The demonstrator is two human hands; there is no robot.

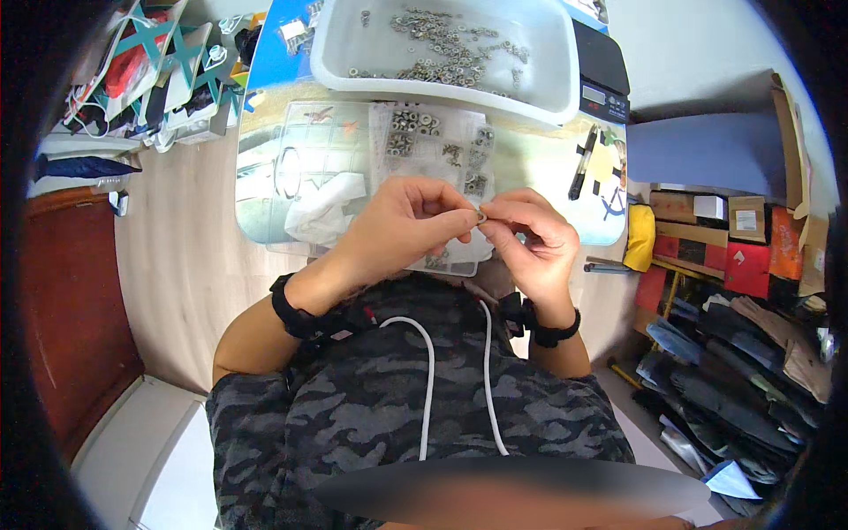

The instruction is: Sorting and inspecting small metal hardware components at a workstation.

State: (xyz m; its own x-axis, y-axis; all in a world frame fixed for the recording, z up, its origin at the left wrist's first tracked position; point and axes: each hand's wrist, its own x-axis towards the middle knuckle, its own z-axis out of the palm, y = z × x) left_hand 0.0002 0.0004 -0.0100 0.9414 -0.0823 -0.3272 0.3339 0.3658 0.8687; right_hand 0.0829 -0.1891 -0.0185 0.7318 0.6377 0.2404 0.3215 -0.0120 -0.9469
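Between the fingertips of my left hand (pixel 424 215) and my right hand (pixel 530 232) is a small metal ring (pixel 481 217), like a washer or nut. Thumb and forefinger of each hand pinch it. Below the hands lies a clear compartment box (pixel 466 266), partly hidden by them. Its cells hold sorted metal hardware, such as nuts or washers (pixel 405 122) and smaller pieces (pixel 452 154). The transparent lid (pixel 318 142) lies to the left, with a crumpled white plastic bag (pixel 324 211) on it. Beyond the box, a large translucent bin (pixel 450 89) holds many loose nuts and washers (pixel 444 50).
A black digital scale (pixel 603 73) stands right of the bin. A black pen or marker (pixel 583 162) lies at the table's right. Small bagged parts (pixel 295 33) sit back left. Cardboard boxes (pixel 676 205) and piled clothes (pixel 729 377) are off to the right, shelves (pixel 165 73) to the left.
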